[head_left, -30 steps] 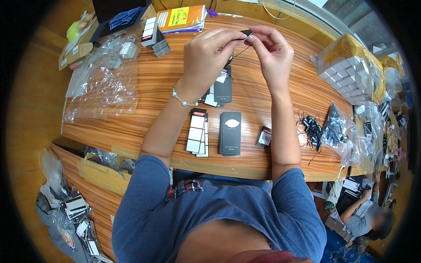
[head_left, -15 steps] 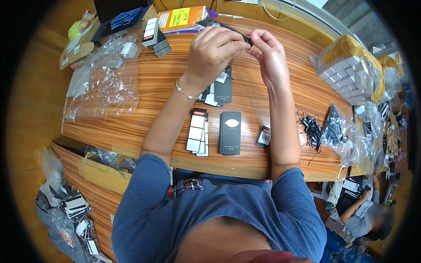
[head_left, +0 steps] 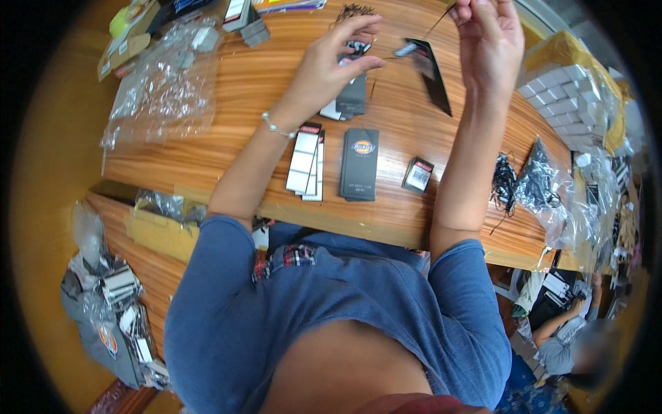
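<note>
Raised at the far right of the table, my right hand (head_left: 488, 48) pinches a thin black cord (head_left: 439, 22). From it dangles a dark hang tag (head_left: 433, 79), tilted, with a small seal piece (head_left: 405, 50) near its top, partly blurred. My left hand (head_left: 339, 58) is held to its left with thumb and fingers apart, beside the loose end of the cord. Beneath that hand lies a pile of strung dark tags (head_left: 354, 96), partly covered by the fingers. Nearer me are a stack of dark tags (head_left: 358, 165), fanned white-panelled tags (head_left: 303, 162) and a small stack of barcode tags (head_left: 418, 174).
A bundle of black cords (head_left: 505, 183) and a plastic bag of dark cords (head_left: 541, 176) lie at right. Behind them stands a wrapped block of small white boxes (head_left: 569, 96). Clear plastic bags (head_left: 165, 90) cover the left side. A person (head_left: 562, 345) sits at lower right.
My hands have separated, the right moving right and up with the dark tag now dangling from its cord. The left has opened. The whole view has shifted slightly.
</note>
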Demonstrator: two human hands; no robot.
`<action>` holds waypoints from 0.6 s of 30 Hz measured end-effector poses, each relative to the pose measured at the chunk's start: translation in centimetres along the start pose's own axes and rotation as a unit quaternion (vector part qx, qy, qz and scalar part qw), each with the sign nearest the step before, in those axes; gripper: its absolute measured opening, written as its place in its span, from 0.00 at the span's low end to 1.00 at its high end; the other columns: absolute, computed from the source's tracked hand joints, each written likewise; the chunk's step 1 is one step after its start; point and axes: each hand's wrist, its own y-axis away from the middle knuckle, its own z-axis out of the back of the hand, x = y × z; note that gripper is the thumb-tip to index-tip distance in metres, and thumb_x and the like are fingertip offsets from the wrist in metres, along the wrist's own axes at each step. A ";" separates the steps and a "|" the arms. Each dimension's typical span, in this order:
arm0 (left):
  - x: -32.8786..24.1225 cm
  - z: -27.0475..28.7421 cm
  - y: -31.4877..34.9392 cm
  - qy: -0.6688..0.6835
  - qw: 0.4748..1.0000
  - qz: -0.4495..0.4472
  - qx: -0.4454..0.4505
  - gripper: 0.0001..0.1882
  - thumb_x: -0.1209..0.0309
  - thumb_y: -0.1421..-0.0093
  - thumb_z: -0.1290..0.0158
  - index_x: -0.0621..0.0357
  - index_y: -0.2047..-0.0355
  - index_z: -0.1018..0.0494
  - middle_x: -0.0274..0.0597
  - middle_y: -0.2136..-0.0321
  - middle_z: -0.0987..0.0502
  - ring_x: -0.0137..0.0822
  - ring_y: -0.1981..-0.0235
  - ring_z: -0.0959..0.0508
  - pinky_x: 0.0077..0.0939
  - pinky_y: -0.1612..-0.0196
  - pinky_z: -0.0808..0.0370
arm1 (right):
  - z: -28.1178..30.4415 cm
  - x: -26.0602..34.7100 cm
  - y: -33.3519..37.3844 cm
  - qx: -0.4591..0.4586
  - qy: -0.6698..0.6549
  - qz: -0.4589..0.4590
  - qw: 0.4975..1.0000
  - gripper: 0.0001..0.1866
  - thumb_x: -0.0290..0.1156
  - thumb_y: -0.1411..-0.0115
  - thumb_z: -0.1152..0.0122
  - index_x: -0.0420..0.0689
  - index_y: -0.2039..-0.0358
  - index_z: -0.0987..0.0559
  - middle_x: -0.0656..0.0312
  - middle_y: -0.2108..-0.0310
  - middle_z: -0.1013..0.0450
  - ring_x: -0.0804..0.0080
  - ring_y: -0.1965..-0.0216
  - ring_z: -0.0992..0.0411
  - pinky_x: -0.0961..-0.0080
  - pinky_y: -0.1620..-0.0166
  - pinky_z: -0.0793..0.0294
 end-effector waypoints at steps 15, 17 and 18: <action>-0.1 7.1 10.3 -0.377 0.903 0.010 0.204 0.27 0.62 0.59 0.38 0.55 0.56 0.28 0.37 0.61 0.30 0.35 0.58 0.32 0.31 0.52 0.35 | -0.9 1.5 0.5 0.042 0.105 0.003 0.994 0.06 0.25 0.43 0.48 0.41 0.64 0.29 0.64 0.74 0.28 0.85 0.75 0.34 0.90 0.70 0.35; -0.1 7.0 10.4 -0.148 0.964 0.168 0.139 0.21 0.67 0.53 0.41 0.58 0.57 0.28 0.37 0.63 0.27 0.30 0.62 0.28 0.26 0.57 0.31 | -1.5 1.1 0.6 0.041 0.124 -0.008 0.991 0.06 0.26 0.45 0.49 0.41 0.66 0.29 0.66 0.77 0.30 0.85 0.77 0.35 0.90 0.71 0.37; -0.4 7.1 10.1 -0.028 0.965 0.241 0.102 0.19 0.70 0.50 0.42 0.59 0.58 0.28 0.37 0.64 0.26 0.28 0.65 0.27 0.24 0.60 0.29 | -1.7 1.0 0.7 0.051 0.134 -0.012 0.990 0.06 0.26 0.45 0.49 0.41 0.66 0.29 0.66 0.78 0.30 0.84 0.77 0.36 0.90 0.72 0.38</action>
